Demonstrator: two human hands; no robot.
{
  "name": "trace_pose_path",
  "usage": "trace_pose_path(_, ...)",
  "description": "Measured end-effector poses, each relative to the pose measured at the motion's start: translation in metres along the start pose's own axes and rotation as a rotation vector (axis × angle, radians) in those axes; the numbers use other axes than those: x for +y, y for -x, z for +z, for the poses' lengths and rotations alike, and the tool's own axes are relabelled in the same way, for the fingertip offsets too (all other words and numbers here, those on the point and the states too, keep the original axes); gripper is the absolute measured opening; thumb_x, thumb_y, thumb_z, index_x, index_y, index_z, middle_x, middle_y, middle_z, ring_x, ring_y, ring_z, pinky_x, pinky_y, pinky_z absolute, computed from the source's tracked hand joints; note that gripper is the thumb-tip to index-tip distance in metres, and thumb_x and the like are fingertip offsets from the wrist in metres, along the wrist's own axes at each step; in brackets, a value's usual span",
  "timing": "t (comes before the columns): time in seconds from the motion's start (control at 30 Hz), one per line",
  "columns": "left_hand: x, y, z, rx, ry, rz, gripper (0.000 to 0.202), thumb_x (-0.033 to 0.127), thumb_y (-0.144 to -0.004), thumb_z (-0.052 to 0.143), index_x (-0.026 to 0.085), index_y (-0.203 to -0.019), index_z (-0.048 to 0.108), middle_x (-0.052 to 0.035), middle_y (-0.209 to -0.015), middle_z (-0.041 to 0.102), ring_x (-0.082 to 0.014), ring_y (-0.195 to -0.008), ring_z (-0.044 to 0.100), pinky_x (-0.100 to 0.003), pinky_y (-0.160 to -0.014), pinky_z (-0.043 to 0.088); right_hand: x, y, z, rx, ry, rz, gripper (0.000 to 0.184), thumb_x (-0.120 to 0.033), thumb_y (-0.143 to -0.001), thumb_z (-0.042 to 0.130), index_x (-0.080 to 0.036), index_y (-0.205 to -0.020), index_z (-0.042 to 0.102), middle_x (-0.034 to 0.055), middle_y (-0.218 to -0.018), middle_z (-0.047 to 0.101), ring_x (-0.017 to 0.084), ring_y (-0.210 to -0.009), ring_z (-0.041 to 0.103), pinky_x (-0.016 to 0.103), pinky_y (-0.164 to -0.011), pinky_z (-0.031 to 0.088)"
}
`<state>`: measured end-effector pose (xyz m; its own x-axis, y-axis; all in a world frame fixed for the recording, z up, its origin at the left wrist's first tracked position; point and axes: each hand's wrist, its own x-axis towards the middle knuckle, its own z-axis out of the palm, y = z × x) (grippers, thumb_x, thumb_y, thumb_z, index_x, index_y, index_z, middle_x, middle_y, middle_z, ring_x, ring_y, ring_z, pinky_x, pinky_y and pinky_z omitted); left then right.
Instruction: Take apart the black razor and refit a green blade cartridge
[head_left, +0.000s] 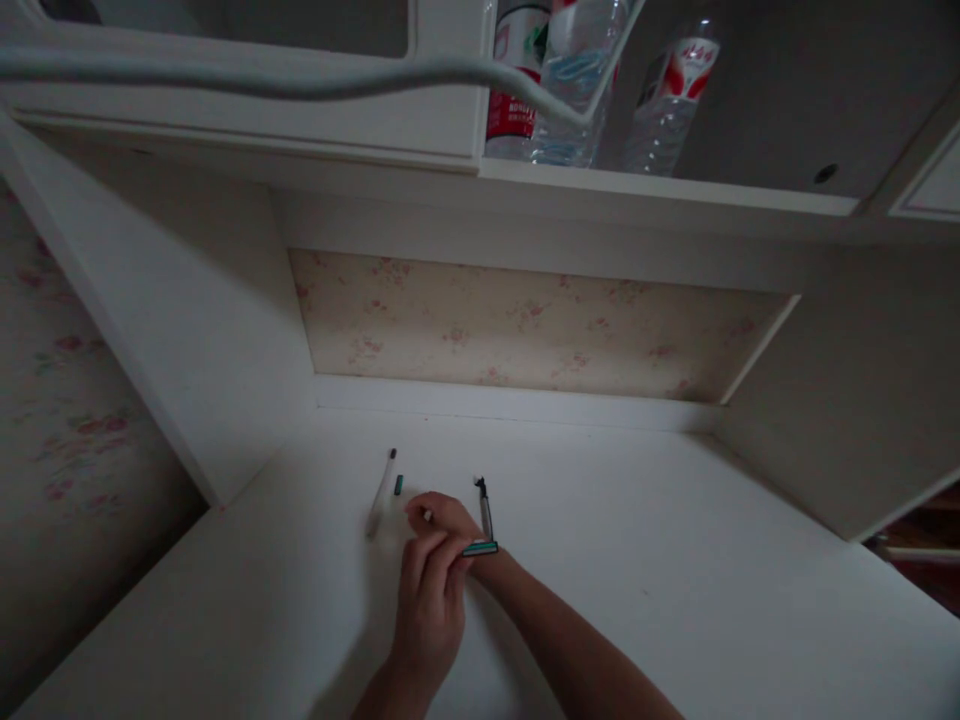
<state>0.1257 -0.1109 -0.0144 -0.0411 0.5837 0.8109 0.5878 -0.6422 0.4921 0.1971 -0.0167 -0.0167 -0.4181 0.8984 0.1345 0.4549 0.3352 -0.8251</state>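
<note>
My left hand (433, 595) is closed, its fingertips pinched on the end of a teal and black razor cartridge (481, 548). The cartridge appears over my right wrist. Just beyond, my right hand (444, 513) curls its fingers in; what they hold, if anything, is hidden. A grey and black razor handle (486, 512) stands out to the right of the right hand. Its near end meets the cartridge in view; whether they are joined I cannot tell. Left of the hands lie a small teal piece (398, 485) and a pale toothbrush (381, 495) with a dark tip.
Both hands are over a white desktop (637, 520). White side panels (187, 300) flank it, with floral wallpaper (480, 320) at the back. An overhead shelf (675, 192) holds several plastic bottles (664, 110). A pale cable (300, 80) crosses in front of the shelf.
</note>
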Motion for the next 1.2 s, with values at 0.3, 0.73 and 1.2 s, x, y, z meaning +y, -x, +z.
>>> trace_pose_path(0.3, 0.001, -0.001, -0.003, 0.026, 0.002, -0.056, 0.017, 0.024, -0.092, 0.047, 0.022, -0.102, 0.061, -0.0061, -0.094, 0.058, -0.0190, -0.089, 0.059, -0.032, -0.078, 0.055, -0.020, -0.039, 0.036, -0.102, 0.376, -0.045, 0.021, -0.031, -0.081, 0.058, -0.023, -0.098, 0.066, 0.0060, -0.092, 0.065, 0.024, -0.077, 0.059, 0.034, -0.063, 0.047)
trace_pose_path(0.73, -0.001, -0.007, -0.004, 0.021, 0.063, -0.063, 0.015, 0.019, -0.092, 0.048, 0.019, -0.101, 0.060, -0.0044, -0.091, 0.059, -0.0154, -0.084, 0.062, -0.026, -0.075, 0.056, -0.017, -0.042, 0.034, -0.023, 0.243, 0.122, 0.039, -0.009, -0.075, 0.053, -0.018, -0.112, 0.061, 0.0075, -0.088, 0.067, 0.022, -0.083, 0.062, 0.033, -0.073, 0.047)
trace_pose_path(1.2, -0.010, -0.004, 0.001, -0.067, -0.009, -0.087, 0.017, 0.019, -0.093, 0.046, 0.020, -0.106, 0.058, -0.0042, -0.091, 0.054, -0.0144, -0.082, 0.060, -0.025, -0.074, 0.053, 0.005, 0.111, -0.034, 0.175, -0.982, 0.201, 0.023, -0.018, -0.074, 0.062, -0.019, -0.096, 0.055, 0.0011, -0.074, 0.064, 0.014, -0.070, 0.058, 0.026, -0.069, 0.043)
